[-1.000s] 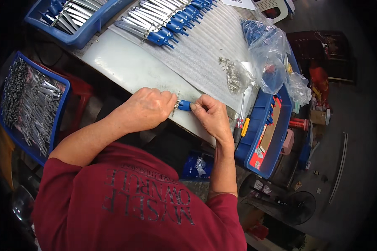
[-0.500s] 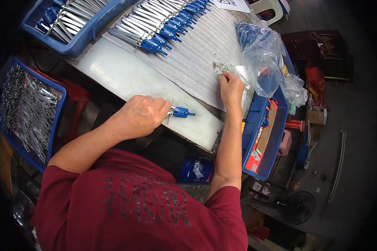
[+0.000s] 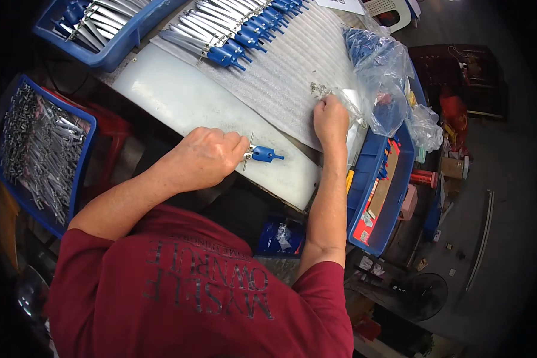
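Note:
My left hand (image 3: 209, 155) is closed around a metal part with a blue end (image 3: 266, 154), held over the near edge of a white board (image 3: 161, 89). A thin pin stands crosswise where the blue end meets the metal, and my fist hides the rest. At the right of a ribbed foam sheet (image 3: 268, 83), my right hand (image 3: 331, 122) has its fingers pinched beside a small heap of tiny metal pieces (image 3: 318, 89). Whatever lies between those fingertips is too small to make out. Similar blue-ended metal parts (image 3: 235, 42) lie in a row at the back.
A blue tray (image 3: 107, 58) of such parts stands back left. Another blue tray (image 3: 83, 155) holds many metal strips at far left. Clear plastic bags (image 3: 385, 83) bunch up beyond my right hand, above a blue bin (image 3: 359, 203). A yellow-handled tool (image 3: 349, 180) lies beside my right forearm.
The whole view has shifted slightly. My left hand still grips the blue-ended part, and my right hand stays by the tiny pieces with its fingers turned a little.

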{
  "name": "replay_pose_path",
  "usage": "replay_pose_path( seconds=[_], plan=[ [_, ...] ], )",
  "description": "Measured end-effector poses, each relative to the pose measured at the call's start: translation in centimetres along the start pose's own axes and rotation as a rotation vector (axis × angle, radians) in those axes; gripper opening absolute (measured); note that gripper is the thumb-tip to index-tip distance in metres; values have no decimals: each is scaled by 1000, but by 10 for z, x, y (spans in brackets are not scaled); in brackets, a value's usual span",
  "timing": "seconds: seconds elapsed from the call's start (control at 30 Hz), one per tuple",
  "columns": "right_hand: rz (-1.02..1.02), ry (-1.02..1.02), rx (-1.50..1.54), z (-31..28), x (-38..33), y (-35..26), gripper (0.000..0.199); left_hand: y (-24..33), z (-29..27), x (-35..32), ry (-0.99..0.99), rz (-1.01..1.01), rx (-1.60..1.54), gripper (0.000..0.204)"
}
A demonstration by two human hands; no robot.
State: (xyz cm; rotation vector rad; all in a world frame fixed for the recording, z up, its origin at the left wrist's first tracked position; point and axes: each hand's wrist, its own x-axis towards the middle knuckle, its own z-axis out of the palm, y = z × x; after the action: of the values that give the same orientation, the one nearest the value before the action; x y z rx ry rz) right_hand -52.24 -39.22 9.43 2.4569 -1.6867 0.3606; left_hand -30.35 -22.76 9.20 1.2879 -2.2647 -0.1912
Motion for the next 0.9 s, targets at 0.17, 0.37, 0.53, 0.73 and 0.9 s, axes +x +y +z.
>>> replay_pose_path(
  seconds=[0.17, 0.37, 0.53, 0.73, 0.9],
  plan=[
    [184, -160, 504, -38, -22, -20, 19, -1, -1, -1, 18, -4, 11, 11],
    [158, -421, 891, -62, -75, -48, 15, 0, -1, -1, 4, -7, 22, 12],
    [159, -486, 777, -74, -92, -68, 15, 0, 0, -1, 34, -4, 26, 12],
    [124, -426, 773, -67, -98, -73, 16, 1, 2, -2, 43, -3, 52, 12],
    [122, -407, 741, -67, -97, -75, 16, 2, 2, -2, 45, 4, 59, 12]
  ],
)
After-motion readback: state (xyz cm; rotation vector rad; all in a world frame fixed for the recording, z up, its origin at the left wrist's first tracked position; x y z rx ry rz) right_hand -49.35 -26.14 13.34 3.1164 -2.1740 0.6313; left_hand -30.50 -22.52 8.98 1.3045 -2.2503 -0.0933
